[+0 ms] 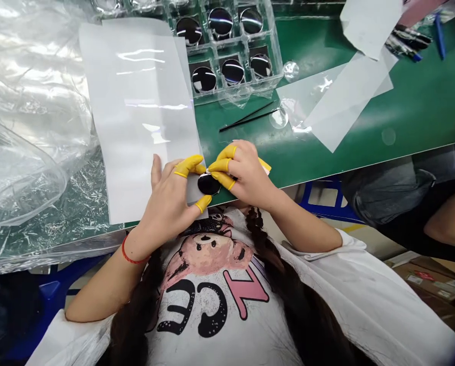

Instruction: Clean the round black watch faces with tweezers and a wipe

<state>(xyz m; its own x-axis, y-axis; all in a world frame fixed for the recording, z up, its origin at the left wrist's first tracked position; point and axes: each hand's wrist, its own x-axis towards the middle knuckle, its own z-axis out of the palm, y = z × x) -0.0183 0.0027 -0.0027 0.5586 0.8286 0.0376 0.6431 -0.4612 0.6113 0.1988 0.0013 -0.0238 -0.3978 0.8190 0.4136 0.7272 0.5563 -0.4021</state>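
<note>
A round black lens-like disc (209,184) is held at the front edge of the green table, over the sheet's lower right corner. My left hand (170,195) grips it between yellow-cotted fingers and thumb, from the left side. Yellow finger cots also cover fingertips of my right hand (245,170), which are pinched together at the disc's upper edge. Something small and whitish shows at that pinch, too small to name. A yellow-and-white piece (264,166) sticks out behind my right hand; whether that hand holds it is hidden.
A clear compartment tray (277,51) with several black discs stands at the back. Tweezers (246,120) lie before it. White sheets (143,122) are at left beside plastic wrap (29,101). Film strips (349,101) and pens (408,43) lie at right. Another person's leg (448,218) shows at right.
</note>
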